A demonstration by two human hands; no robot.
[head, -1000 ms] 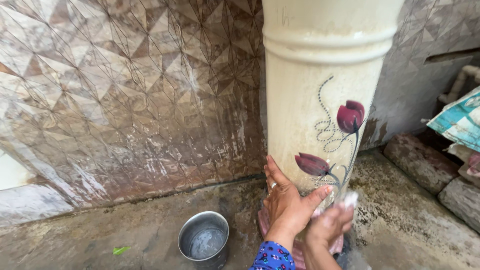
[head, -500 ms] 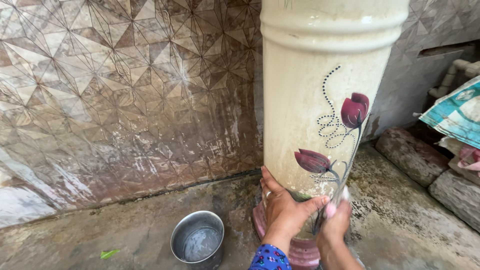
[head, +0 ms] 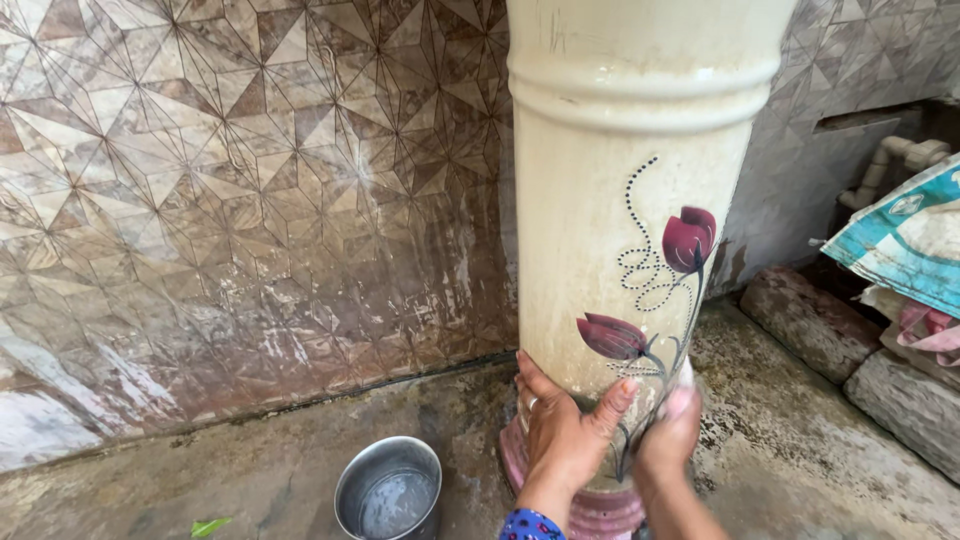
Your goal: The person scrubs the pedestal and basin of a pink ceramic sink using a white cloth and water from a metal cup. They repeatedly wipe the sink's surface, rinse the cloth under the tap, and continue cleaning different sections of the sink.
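A wall (head: pixel 230 200) of brown and cream tiles cut in a star pattern fills the back, streaked pale near the bottom. In front of it stands a tall cream pedestal column (head: pixel 620 200) painted with two dark red tulips and a curl of black dots, upright on a pink ribbed base (head: pixel 590 510) that sits on the wet concrete floor (head: pixel 800 450). To the right lie rough stone blocks (head: pixel 815 320) (with a blue and white sack (head: pixel 905 240) resting above them) and a pale pipe (head: pixel 890 165) against the wall. Left of the base, just beside it, stands a small steel cup (head: pixel 388 490) holding a little water. The left hand (head: pixel 560 430) is spread flat against the lower column, thumb out, a ring on one finger. The right hand (head: pixel 672 435) presses the column just beside it, fingers curled; whether it pinches anything I cannot tell.
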